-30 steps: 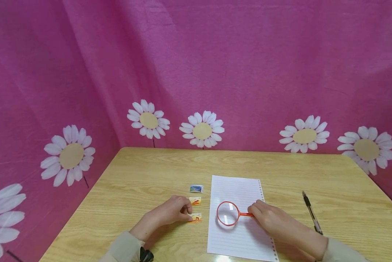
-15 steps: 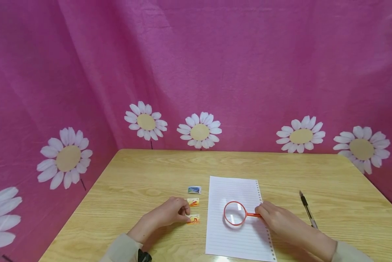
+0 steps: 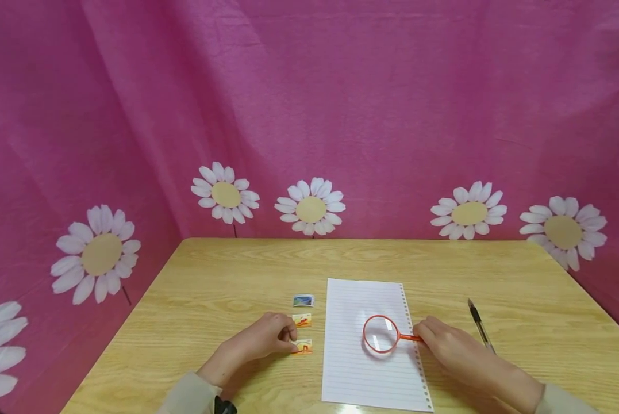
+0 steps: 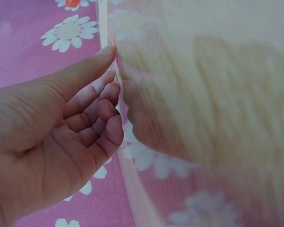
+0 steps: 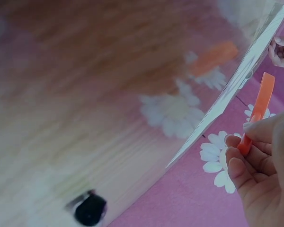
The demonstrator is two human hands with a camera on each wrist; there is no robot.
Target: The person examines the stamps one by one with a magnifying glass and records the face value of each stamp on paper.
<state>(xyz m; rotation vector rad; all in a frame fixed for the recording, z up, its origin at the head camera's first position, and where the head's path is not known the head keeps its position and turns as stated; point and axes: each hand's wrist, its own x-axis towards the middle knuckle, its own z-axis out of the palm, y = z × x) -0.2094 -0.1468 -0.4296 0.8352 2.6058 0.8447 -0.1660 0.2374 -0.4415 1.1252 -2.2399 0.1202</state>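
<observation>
1. From far left and along all the back: pink curtain (image 3: 340, 103), soft cloth with gentle folds, printed with white daisies having yellowish round centres.
2. Below: table (image 3: 226, 270), of pale wood grain, smooth, slightly shiny at the near side, with rounded far corners.
3. Left of centre: left hand (image 3: 260, 339), from beige sleeve (image 3: 187, 394), with fingers loosely bent, a gap between thumb and index, and thumb tip touching the left edge of lower yellow slip (image 3: 303, 346).
4. Beyond, in one column: upper yellow slip (image 3: 303, 321), near the fingers, then blue slip (image 3: 304, 301), white-bordered, slightly bowed; all small and rectangular.
5. At centre: lined sheet (image 3: 361, 379), white, flat, with punched holes along the right edge.
6. Over the sheet's right half: magnifying glass (image 3: 381, 334), round clear lens in thin red-orange ring.
7. Just right of the sheet: right hand (image 3: 446, 345), pinching the handle between thumb and bent fingers.
8. Farther right: pen (image 3: 480, 323), slim, black-gripped, lying slanted, partly behind the forearm.
</observation>
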